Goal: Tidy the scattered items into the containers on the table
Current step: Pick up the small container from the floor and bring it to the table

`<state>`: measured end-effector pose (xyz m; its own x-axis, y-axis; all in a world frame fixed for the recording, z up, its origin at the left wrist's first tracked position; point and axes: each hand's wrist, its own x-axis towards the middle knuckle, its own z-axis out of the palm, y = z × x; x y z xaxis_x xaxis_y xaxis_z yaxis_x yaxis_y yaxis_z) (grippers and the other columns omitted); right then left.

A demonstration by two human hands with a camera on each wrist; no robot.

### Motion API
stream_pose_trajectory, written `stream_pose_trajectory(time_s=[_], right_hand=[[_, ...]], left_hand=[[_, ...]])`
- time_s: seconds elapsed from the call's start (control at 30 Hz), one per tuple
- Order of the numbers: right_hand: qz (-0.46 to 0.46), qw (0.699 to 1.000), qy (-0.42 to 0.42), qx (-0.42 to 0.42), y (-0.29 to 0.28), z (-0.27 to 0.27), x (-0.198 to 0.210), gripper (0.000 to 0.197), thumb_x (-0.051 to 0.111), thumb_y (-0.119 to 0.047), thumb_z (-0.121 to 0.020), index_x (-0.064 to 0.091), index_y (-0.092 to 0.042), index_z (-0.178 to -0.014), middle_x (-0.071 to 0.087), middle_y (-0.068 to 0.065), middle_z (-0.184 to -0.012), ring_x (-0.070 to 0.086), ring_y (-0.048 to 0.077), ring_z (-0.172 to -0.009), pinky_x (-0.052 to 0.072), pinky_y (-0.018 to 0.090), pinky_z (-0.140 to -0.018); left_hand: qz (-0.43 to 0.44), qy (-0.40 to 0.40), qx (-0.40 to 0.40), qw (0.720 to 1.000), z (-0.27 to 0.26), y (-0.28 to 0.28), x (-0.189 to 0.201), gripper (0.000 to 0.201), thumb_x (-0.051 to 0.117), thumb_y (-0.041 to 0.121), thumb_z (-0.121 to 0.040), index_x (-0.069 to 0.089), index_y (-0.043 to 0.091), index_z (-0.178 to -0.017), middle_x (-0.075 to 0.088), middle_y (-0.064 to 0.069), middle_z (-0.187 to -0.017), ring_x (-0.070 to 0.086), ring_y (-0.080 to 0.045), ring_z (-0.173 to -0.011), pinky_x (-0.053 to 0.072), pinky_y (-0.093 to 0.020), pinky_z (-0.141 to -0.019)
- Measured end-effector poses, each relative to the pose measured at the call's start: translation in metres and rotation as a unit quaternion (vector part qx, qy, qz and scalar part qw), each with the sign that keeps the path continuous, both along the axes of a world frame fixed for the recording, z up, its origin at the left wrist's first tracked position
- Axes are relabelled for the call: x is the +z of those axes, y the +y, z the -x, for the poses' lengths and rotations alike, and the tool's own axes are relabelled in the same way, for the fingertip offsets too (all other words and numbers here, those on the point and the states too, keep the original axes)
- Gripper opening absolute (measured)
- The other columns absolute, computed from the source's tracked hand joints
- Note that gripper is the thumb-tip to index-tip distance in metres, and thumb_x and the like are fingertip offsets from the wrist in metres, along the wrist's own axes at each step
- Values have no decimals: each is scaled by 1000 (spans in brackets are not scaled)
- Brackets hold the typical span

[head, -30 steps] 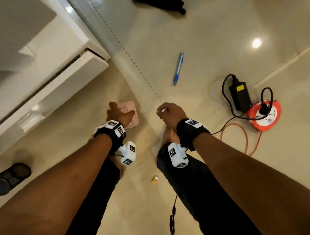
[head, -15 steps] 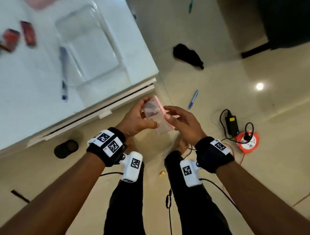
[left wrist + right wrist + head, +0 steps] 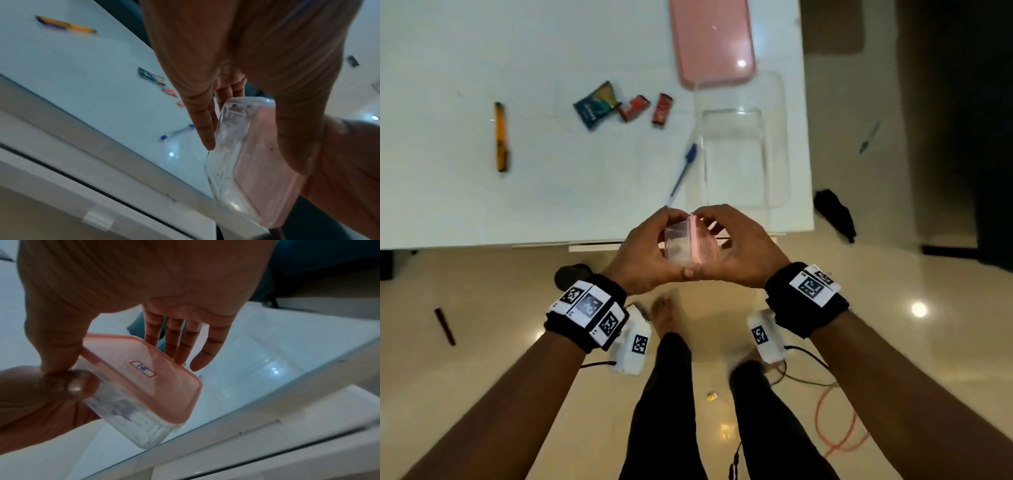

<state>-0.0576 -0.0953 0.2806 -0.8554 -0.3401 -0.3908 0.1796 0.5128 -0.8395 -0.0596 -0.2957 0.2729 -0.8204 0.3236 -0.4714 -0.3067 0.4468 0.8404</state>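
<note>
A small clear container with a pink lid (image 3: 690,246) is held tilted on its side, just in front of the white table's near edge (image 3: 482,236). My left hand (image 3: 671,245) grips its clear body (image 3: 236,154), fingers over the top and thumb underneath. My right hand (image 3: 714,245) holds the lid side (image 3: 148,369), thumb pinching the lid's edge. On the table lie a blue pen (image 3: 683,171), a teal packet (image 3: 595,106), two red packets (image 3: 635,108), and an orange pen-like item (image 3: 501,137). A large clear container (image 3: 774,154) stands at the right, its pink lid (image 3: 714,44) behind it.
On the floor to the right of the table lie a green pen (image 3: 869,137) and a black object (image 3: 835,216). A dark stick (image 3: 445,325), a small yellow item (image 3: 711,396) and an orange cable (image 3: 839,428) lie on the floor near my feet.
The small pink-lidded container came up from the floor in my left hand; my right hand joined it. Both hands now hold it at the table's edge, and the view has swung up to the tabletop.
</note>
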Motion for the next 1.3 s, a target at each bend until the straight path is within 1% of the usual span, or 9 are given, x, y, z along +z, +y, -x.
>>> stream_pose_trajectory(time_s=[0.1,0.27,0.43,0.6,0.7,0.77,0.93,1.13,1.3], right_hand=[[-38,995,31,82,-48,31,5,84,89,-54,-53,52,-29,-124,56,-18,-112,58,4,-95,51,26,-79],[-68,989,80,103,-111,71,5,85,86,-62,-49,50,-31,-120,57,-20,-110,58,4,-93,51,25,-74],[-14,998,59,4,-141,118,-4,84,88,-56,-54,46,-34,-122,55,-20,-112,62,1,-97,56,24,-73],[-15,989,71,-127,-154,141,-36,84,89,-37,-64,40,-31,-132,45,-4,-127,60,6,-102,59,23,-72],[-30,974,48,-219,-161,135,-65,74,89,-34,-65,44,-24,-123,44,-4,-127,58,17,-110,59,31,-80],[-63,966,50,-247,-166,126,-81,67,88,-37,-64,45,-21,-113,46,-3,-119,56,17,-106,57,35,-83],[-199,953,85,-214,-177,103,-104,48,83,-37,-67,52,-14,-94,49,3,-105,53,25,-90,43,32,-71],[-337,937,-17,-88,-173,93,-111,36,67,-26,-76,54,-23,-109,40,1,-124,42,27,-115,41,33,-69],[-325,943,-7,-63,-166,82,-102,40,66,-33,-80,55,-26,-117,40,-1,-129,42,24,-118,42,33,-71]], left_hand=[[-6,2,44,999,6,-48,2,82,88,42,-45,54,26,-118,64,8,-113,63,-9,-105,59,-28,-77],[-14,12,134,991,24,-109,-5,81,92,35,-46,53,20,-114,65,3,-114,63,-12,-107,59,-30,-75],[-28,15,293,955,42,-166,-30,77,93,12,-56,50,14,-119,64,-3,-123,62,-15,-115,54,-41,-94],[-32,49,382,922,63,-183,-62,77,87,30,-67,38,19,-125,59,3,-131,55,-13,-122,50,-34,-97],[19,65,361,930,71,-179,-86,82,85,32,-72,29,16,-130,48,2,-137,51,-14,-121,44,-24,-100],[67,61,342,935,71,-169,-99,84,85,29,-71,29,9,-130,46,2,-128,51,-16,-114,43,-18,-92],[230,62,304,922,57,-152,-118,91,86,45,-64,37,8,-130,50,-12,-128,50,-34,-116,49,-44,-89],[333,68,231,912,59,-144,-118,95,85,53,-58,39,10,-130,42,-11,-133,43,-34,-119,47,-49,-83],[344,45,209,914,46,-145,-112,110,88,49,-55,28,15,-141,37,-10,-141,39,-33,-126,42,-51,-93]])
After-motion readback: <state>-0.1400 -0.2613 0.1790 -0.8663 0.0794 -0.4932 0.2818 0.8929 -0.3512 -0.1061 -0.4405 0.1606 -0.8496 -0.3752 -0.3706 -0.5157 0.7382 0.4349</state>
